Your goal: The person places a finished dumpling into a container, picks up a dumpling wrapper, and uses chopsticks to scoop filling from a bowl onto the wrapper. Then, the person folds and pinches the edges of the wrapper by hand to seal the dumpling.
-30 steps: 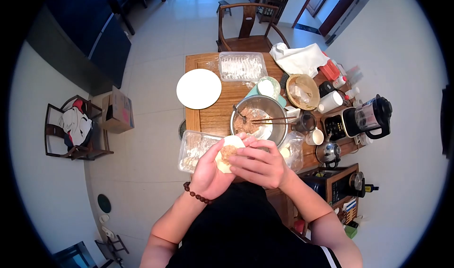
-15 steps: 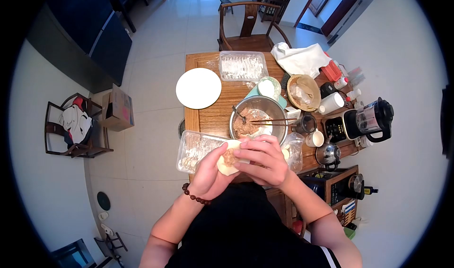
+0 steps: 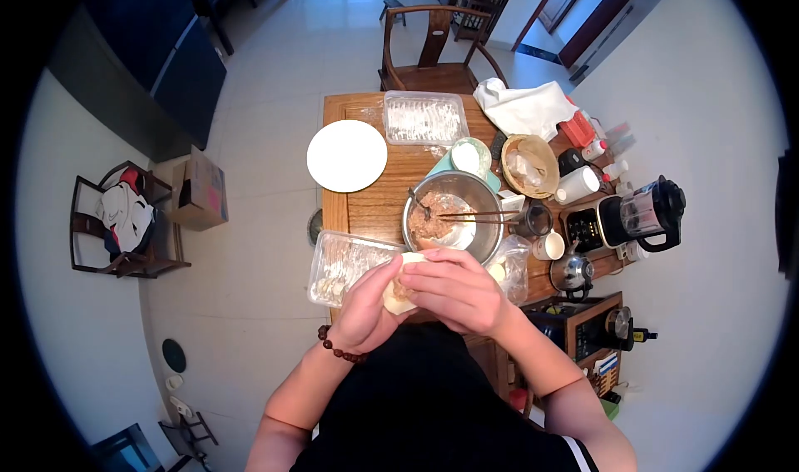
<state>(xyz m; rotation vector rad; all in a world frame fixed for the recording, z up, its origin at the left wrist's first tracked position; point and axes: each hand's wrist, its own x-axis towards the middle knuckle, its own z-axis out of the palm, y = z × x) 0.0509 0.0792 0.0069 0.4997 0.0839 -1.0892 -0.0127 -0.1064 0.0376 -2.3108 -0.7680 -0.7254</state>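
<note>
A pale dough wrapper (image 3: 398, 300) with meat filling on it lies between my two hands, partly folded. My left hand (image 3: 364, 305), with a beaded bracelet at the wrist, cups the wrapper from the left. From the right, my right hand (image 3: 458, 287) closes over it, its fingers at the wrapper's upper and right edge. Just beyond the hands stands a metal bowl (image 3: 491, 197) of minced filling, with chopsticks (image 3: 478, 216) and a dark-handled utensil resting in it. A floured plastic tray (image 3: 345, 260) is left of my left hand, with a few pale pieces at its near end.
A white plate (image 3: 347, 156) and a second floured tray (image 3: 426, 117) lie farther back. At right are a plastic bag (image 3: 516, 272), a paper cup (image 3: 548, 245), a basket (image 3: 533, 164), a kettle (image 3: 574, 272) and a blender (image 3: 653, 210). A wooden chair (image 3: 437, 47) stands behind the table.
My fingers have drawn the wrapper closer together, so less filling shows. My right-hand fingers are closer together over it. The view has shifted slightly.
</note>
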